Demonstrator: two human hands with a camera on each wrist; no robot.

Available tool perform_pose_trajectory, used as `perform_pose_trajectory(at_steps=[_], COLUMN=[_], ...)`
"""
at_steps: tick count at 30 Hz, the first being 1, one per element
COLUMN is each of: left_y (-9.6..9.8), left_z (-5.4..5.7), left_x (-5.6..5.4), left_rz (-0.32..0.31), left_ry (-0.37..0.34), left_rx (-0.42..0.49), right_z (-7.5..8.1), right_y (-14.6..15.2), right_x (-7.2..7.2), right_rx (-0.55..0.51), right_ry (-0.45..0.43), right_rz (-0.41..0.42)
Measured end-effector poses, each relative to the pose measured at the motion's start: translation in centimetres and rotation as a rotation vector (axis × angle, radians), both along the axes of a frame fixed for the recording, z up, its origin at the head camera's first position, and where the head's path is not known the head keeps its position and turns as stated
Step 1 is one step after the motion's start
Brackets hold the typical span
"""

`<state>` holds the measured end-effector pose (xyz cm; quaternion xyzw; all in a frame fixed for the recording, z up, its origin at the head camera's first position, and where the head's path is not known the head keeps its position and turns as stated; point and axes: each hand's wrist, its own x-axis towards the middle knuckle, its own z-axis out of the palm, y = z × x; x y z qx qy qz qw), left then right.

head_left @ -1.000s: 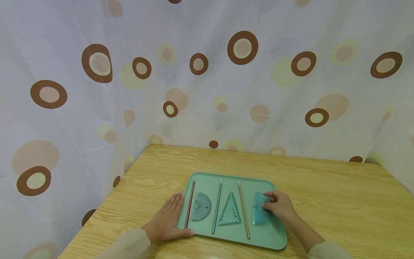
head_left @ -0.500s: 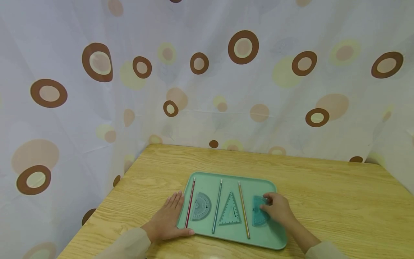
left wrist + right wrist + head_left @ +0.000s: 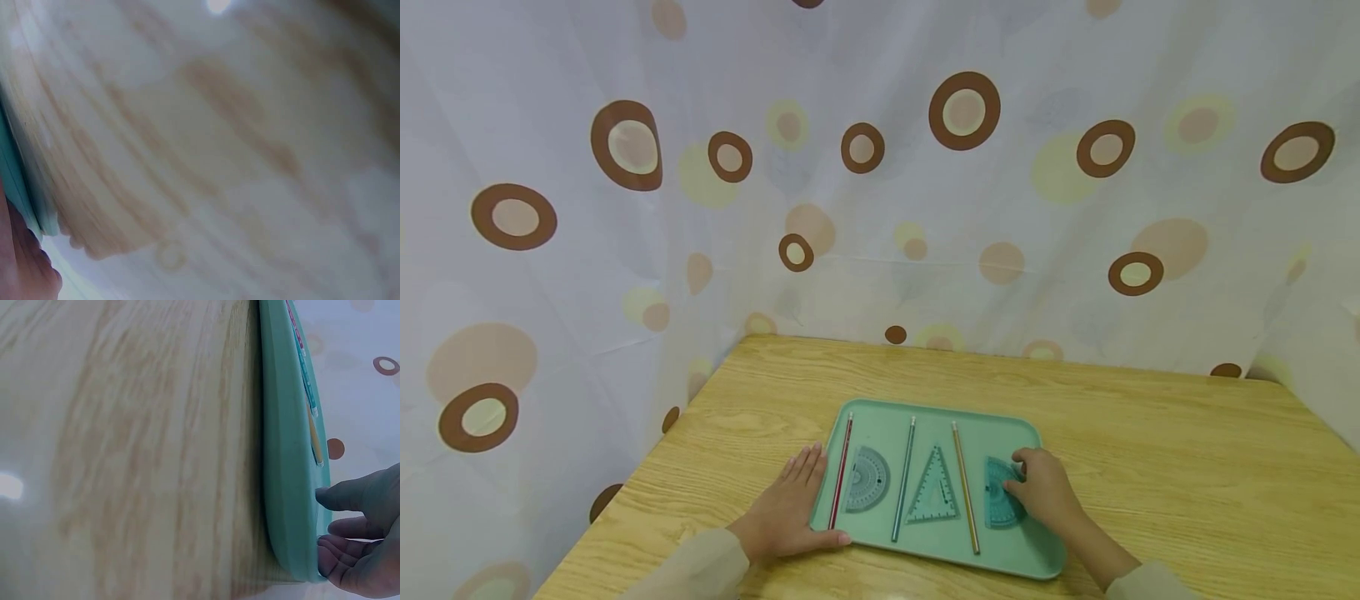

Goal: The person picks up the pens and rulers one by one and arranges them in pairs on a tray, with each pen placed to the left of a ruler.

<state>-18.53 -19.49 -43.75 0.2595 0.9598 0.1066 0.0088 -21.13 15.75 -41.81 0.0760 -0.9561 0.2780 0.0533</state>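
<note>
On the green tray (image 3: 1000, 562), a blue see-through protractor (image 3: 996, 508) lies near the right end. My right hand (image 3: 1048, 492) pinches the curved side of this protractor, thumb and curled fingertips over it. In the right wrist view the right hand (image 3: 369, 531) reaches over the tray's rim, which hides the protractor. My left hand (image 3: 786, 508) rests along the tray's left edge, fingers straight and thumb at the near corner. Beside it on the tray lie a red pencil (image 3: 841, 471) and a grey see-through protractor (image 3: 868, 479).
A blue pencil (image 3: 903, 479), a clear triangle ruler (image 3: 934, 492) and a yellow pencil (image 3: 966, 487) lie across the tray's middle. The tray sits on a wooden table (image 3: 1187, 467), with a patterned curtain (image 3: 880, 208) hanging behind and at the sides.
The blue protractor has gone from tilted to flat on the tray and shifted slightly left and nearer, with my right hand moving along. My left hand and the other items stayed put.
</note>
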Motion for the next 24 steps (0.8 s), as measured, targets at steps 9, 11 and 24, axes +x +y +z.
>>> perform_pose_trajectory(at_steps=[9,11,24], left_y=[-0.1,-0.1,-0.6], left_z=[-0.4,-0.4,1.2], left_x=[-0.3,-0.3,-0.3], left_rz=[-0.012,-0.012,0.042], left_ry=[0.030,0.034,-0.017], left_rx=[-0.012,-0.018,0.000], right_z=[0.2,0.4,2.0], right_y=[0.0,0.0,2.9], right_x=[0.6,0.8,2.7], right_rx=[0.016,0.001,-0.084], right_ry=[0.035,0.046,0.286], right_rz=[-0.007,-0.010,0.030])
